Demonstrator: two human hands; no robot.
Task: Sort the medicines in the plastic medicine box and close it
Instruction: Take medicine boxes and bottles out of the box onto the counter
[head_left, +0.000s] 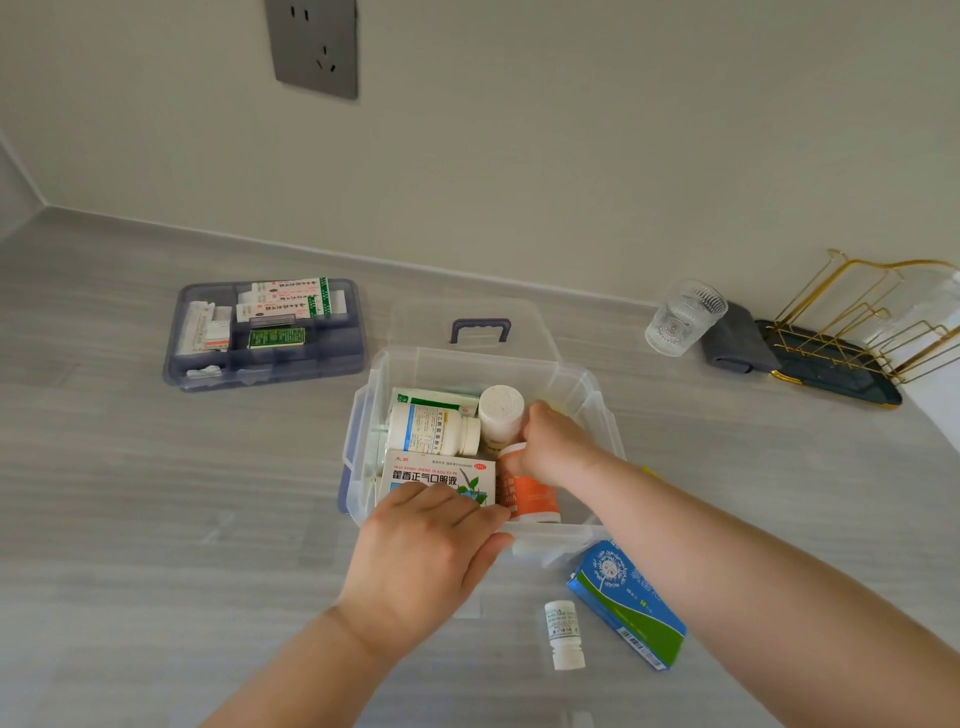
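Clear plastic medicine box lies open and part-filled, an orange bottle clamped by the right hand, the left hand flat on a carton; two medicines are left outside.

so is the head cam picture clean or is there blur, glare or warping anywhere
Head view: light soft and even, shadows faint, no strong glare; wide-angle warp tilts the wall socket and bends the counter's back edge; label on the small white bottle too soft to read, large print on the white box sharp.
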